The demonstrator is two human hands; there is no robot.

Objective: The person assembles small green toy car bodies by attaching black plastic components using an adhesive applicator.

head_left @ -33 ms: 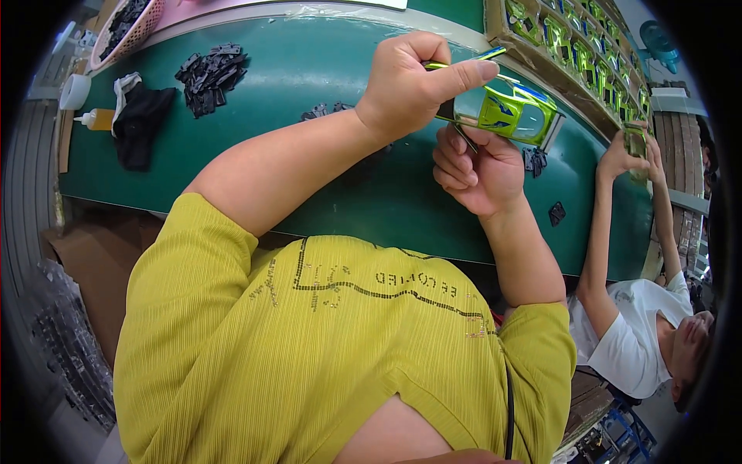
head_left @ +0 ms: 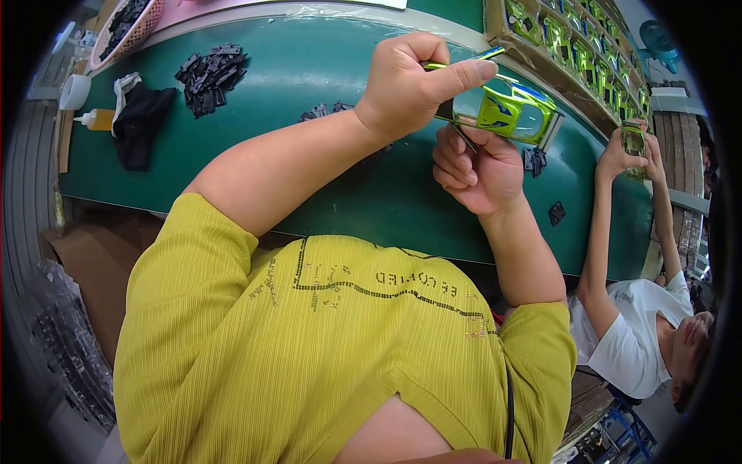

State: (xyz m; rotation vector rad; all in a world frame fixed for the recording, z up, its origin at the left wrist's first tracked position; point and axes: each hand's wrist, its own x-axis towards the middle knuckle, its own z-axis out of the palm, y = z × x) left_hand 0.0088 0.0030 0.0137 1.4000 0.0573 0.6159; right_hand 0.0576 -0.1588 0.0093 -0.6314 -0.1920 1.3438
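Observation:
A shiny green toy car body shell (head_left: 501,110) with blue markings and clear windows is held above the green table. My left hand (head_left: 410,85) is closed on its left end, thumb stretched along the top. From below, my right hand (head_left: 485,168) has its fingers curled against the near side of the shell, closed on it. A dark part shows beside my left thumb, but my fingers hide most of it. Small black plastic parts (head_left: 535,161) lie on the table just beyond my right hand.
A heap of black parts (head_left: 212,77), a black cloth (head_left: 143,120), a yellow-orange bottle (head_left: 96,119) and a pink basket (head_left: 133,35) are at the left. Boxes of green car shells (head_left: 572,50) stand at the far right. A co-worker's hands (head_left: 630,158) hold another shell at the right.
The co-worker's shell has tilted slightly in their hands. My own hands and the car shell stay practically in place.

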